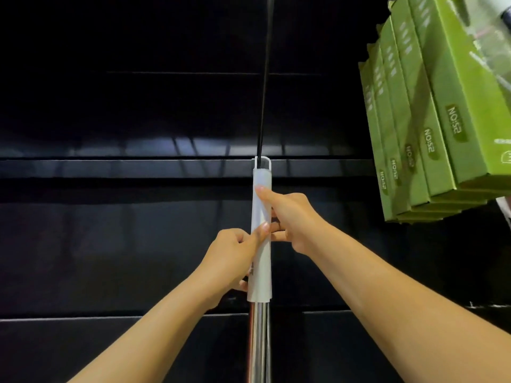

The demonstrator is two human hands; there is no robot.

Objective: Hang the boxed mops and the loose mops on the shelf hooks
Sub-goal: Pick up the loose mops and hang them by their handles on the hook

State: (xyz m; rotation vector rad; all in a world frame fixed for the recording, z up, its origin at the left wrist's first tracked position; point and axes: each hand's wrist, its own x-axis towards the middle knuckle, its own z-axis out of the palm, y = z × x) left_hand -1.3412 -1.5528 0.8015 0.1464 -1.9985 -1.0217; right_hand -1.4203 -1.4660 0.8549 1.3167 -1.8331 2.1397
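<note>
Left hand [232, 255] and right hand [293, 219] grip loose mop [258, 341] by white cap [262, 264], axis 6-to-12. Its hang loop [262, 161] is 12 o'clock of my fingers [265, 193], at hook [265, 78]; right hand nearer. Hung boxed mops [431, 120] at 2.

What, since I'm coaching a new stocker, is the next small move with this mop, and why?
Probably push the mop a little further so its loop slides along the hook. The hook's tip seems only just inside the loop, and the left hand and right hand both grip it.
</note>
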